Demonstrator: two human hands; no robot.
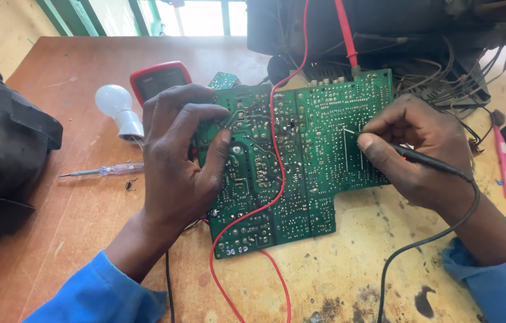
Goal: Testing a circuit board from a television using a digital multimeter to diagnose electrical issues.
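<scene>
A large green circuit board (pixel 301 161) lies solder side up on the worn wooden table (pixel 73 209). My left hand (pixel 178 155) presses on the board's left part, fingers curled over its upper left edge. My right hand (pixel 420 149) pinches a black test probe (pixel 426 160), whose metal tip (pixel 348 130) touches the board's right half. A black lead (pixel 420 245) runs from the probe toward me. A red lead (pixel 274 149) drapes across the board's middle, and a red probe (pixel 346 33) stands at the board's far edge. Both sleeves are blue.
A red multimeter (pixel 160 79) lies behind my left hand, next to a white bulb (pixel 116 106). A small clear-handled screwdriver (pixel 106 171) rests at left. A dark bag (pixel 2 149) fills the left edge. A black device chassis with tangled wires (pixel 396 36) stands behind the board. A pink tool (pixel 503 161) lies at right.
</scene>
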